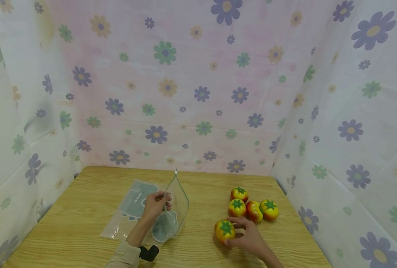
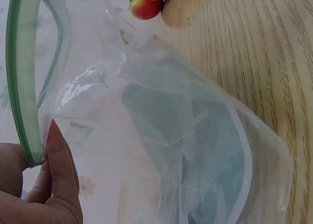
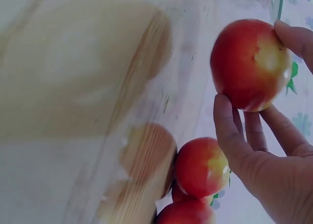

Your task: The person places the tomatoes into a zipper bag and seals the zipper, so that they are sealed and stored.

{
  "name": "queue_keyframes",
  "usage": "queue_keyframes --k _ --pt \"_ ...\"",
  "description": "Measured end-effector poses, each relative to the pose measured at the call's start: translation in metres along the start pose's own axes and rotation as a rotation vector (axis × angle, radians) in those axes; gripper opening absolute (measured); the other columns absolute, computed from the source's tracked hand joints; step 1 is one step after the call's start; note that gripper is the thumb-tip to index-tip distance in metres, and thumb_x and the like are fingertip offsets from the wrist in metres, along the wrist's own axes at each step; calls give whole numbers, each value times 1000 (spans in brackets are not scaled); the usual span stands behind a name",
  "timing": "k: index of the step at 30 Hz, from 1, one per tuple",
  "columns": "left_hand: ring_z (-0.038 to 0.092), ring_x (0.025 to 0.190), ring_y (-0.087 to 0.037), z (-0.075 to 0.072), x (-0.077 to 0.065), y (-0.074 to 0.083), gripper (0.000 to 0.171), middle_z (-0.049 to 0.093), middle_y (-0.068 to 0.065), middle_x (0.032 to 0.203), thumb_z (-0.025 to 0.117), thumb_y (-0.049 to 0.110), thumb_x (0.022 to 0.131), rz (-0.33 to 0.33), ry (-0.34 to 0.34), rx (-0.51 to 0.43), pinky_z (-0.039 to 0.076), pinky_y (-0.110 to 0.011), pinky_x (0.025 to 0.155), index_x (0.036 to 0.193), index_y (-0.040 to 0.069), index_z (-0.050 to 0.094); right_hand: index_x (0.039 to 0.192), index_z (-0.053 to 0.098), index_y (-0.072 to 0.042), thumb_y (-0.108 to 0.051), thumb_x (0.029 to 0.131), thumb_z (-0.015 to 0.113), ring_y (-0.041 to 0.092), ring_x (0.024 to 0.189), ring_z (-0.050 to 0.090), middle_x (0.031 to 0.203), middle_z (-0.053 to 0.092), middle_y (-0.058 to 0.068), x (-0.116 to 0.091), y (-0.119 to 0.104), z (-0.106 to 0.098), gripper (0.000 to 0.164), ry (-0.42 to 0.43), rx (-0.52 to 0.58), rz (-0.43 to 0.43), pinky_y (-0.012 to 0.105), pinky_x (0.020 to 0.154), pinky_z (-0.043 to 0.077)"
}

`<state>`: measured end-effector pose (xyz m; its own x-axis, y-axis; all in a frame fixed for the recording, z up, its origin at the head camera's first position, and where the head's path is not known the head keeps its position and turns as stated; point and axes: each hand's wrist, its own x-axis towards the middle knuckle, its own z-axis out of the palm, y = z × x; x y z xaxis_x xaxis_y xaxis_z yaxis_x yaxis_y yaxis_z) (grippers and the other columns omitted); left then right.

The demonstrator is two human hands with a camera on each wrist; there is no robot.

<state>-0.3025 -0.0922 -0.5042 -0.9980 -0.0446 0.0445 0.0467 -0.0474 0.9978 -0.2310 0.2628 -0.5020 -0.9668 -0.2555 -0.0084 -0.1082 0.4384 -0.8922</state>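
Observation:
My left hand (image 1: 155,205) pinches the edge of a clear zip bag (image 1: 164,226) by its green-lined mouth. The bag stands tilted with its mouth gaping toward the right, and a grey-green print shows on its side. In the left wrist view, thumb and fingers (image 2: 61,170) meet at the end of the green zip strip (image 2: 22,92). My right hand (image 1: 250,238) grips a red-and-yellow tomato (image 1: 224,231) with a green leafy top. The right wrist view shows this tomato (image 3: 249,65) between thumb and fingertips, raised above the wooden table (image 1: 198,253).
Several more tomatoes (image 1: 254,212) sit clustered on the table beyond my right hand. A flat clear bag (image 1: 138,201) with a grey-green print lies left of the standing bag. Flower-patterned cloth walls (image 1: 185,111) close off the back and both sides.

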Motion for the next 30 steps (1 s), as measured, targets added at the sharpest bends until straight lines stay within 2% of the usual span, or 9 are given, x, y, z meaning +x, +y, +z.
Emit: queue_keyframes --k 5,9,14,19,25,30 --pt "68 65 -14 1 0 -1 26 72 -17 91 63 12 102 9 -6 -9 54 -25 59 116 -10 65 140 60 -3 -11 77 90 33 123 54 144 52 21 3 -7 5 70 21 50 -7 42 92 60" --pt "68 65 -14 0 0 -2 25 72 -16 90 63 10 102 14 -14 -29 54 -23 59 115 -11 65 141 58 -3 -9 79 88 38 127 52 147 49 21 6 -9 9 70 7 95 -26 44 95 58" --pt "68 65 -14 1 -1 -1 27 72 -17 90 63 11 102 23 -25 -26 54 -23 58 116 -12 65 142 57 -2 -9 80 87 42 128 55 146 50 22 12 -11 13 70 -33 115 -54 41 95 58" --pt "68 66 -15 1 -1 0 28 71 -20 92 62 13 103 13 -28 -13 52 -23 57 116 -11 65 142 57 -2 -11 80 87 39 122 61 141 56 22 22 -16 16 70 -45 95 -89 35 92 60" --pt "68 65 -14 2 1 1 26 72 -14 89 64 13 102 3 -26 -10 52 -23 57 115 -9 67 143 56 -3 -12 82 87 39 123 61 142 56 22 32 -28 24 69 -7 139 -138 33 93 59" --pt "67 65 -13 4 1 -1 27 72 -11 87 65 13 101 -2 -30 -30 53 -23 57 114 -11 66 142 55 1 -5 81 85 35 122 60 143 53 25 40 -35 38 68 43 246 -173 31 94 58"
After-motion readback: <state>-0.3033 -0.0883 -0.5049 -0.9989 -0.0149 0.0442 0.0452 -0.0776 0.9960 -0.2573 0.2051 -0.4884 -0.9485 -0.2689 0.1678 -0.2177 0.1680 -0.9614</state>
